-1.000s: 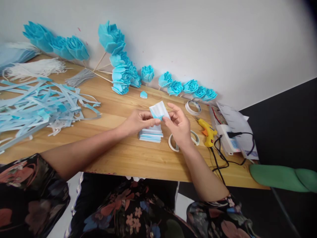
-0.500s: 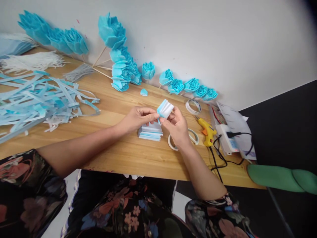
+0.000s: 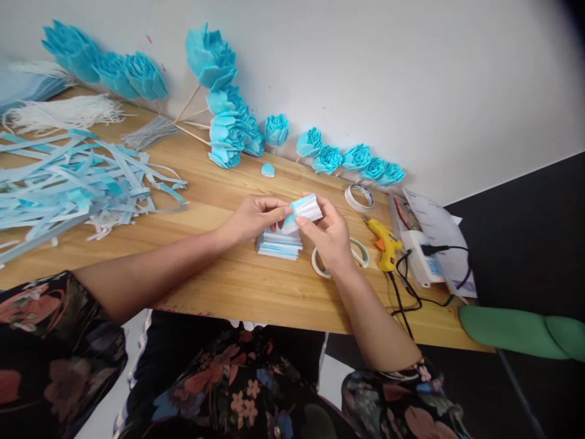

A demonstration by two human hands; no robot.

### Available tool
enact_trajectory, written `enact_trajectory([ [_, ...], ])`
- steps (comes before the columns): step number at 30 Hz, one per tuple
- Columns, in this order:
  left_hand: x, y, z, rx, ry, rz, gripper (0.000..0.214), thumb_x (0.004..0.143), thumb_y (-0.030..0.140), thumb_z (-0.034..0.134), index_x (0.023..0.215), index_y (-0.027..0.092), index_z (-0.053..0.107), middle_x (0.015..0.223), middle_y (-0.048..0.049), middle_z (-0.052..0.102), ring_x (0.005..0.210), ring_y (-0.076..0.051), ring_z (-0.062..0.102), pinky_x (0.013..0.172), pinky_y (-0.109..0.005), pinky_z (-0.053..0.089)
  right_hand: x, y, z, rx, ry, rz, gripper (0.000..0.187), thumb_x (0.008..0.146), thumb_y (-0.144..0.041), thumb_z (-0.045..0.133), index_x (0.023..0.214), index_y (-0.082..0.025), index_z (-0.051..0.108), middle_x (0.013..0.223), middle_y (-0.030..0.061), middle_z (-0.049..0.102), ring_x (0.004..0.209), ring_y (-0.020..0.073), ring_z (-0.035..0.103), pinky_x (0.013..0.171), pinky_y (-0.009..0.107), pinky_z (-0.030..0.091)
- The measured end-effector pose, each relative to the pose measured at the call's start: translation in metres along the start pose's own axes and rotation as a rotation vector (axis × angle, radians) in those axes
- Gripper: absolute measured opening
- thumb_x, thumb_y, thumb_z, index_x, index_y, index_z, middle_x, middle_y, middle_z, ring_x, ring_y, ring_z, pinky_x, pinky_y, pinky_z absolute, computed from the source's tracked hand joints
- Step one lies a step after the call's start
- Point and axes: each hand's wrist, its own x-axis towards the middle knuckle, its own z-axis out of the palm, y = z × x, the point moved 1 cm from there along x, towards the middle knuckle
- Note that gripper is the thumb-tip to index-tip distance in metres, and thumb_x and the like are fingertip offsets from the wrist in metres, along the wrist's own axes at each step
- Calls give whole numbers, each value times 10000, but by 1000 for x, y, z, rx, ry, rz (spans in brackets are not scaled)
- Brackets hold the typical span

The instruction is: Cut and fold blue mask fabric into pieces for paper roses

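My left hand (image 3: 253, 218) and my right hand (image 3: 327, 235) both pinch a small folded piece of light blue and white mask fabric (image 3: 304, 210), held just above the wooden table (image 3: 228, 286). Directly under it lies a low stack of cut blue fabric pieces (image 3: 278, 244). A roll of white tape (image 3: 354, 255) lies on the table partly behind my right hand.
Several finished blue fabric roses (image 3: 350, 158) line the wall, some on wooden sticks (image 3: 189, 110). A heap of blue and white strips (image 3: 77, 183) covers the left. A second tape roll (image 3: 359, 196), a yellow glue gun (image 3: 384, 242), a power strip (image 3: 423, 262) with cables lie to the right.
The flat white piece has been folded and rolled into a compact pleated bundle between my fingers, then tilted onto its side. Both hands stayed over the stack.
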Motion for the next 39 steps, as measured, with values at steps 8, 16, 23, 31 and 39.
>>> enact_trajectory([
  [8,-1,3,4,29,-53,-37,268,800,383,707,706,134,676,565,23,553,525,-77,474,515,-208,365,0,-5,-3,36,40,21,245,799,-447,736,930,-242,705,804,-11,695,720,135,623,667,277,537],
  [16,-2,3,4,50,-76,-33,221,826,339,675,752,131,687,551,28,551,495,-62,459,478,-180,350,0,0,-6,-112,98,-68,132,825,-358,717,873,-236,699,794,-14,682,725,133,613,688,283,515],
  [23,-2,6,4,66,-51,-44,216,854,291,639,716,134,692,499,31,540,454,-64,457,446,-175,337,-3,-4,-5,-246,129,-153,138,833,-314,710,952,-245,696,859,-4,700,800,159,646,775,326,534],
  [31,0,5,2,17,4,-45,276,821,351,707,651,139,659,477,26,544,420,-65,459,435,-183,351,-3,-13,-8,-448,101,-433,150,857,-128,622,863,-260,693,956,13,729,932,202,676,874,403,524],
  [39,0,6,1,14,50,-61,214,853,265,651,689,133,690,484,27,546,441,-70,474,468,-191,381,-2,-13,-7,-498,24,-455,204,838,-86,612,837,-265,710,1065,20,737,1006,218,682,910,432,519],
])
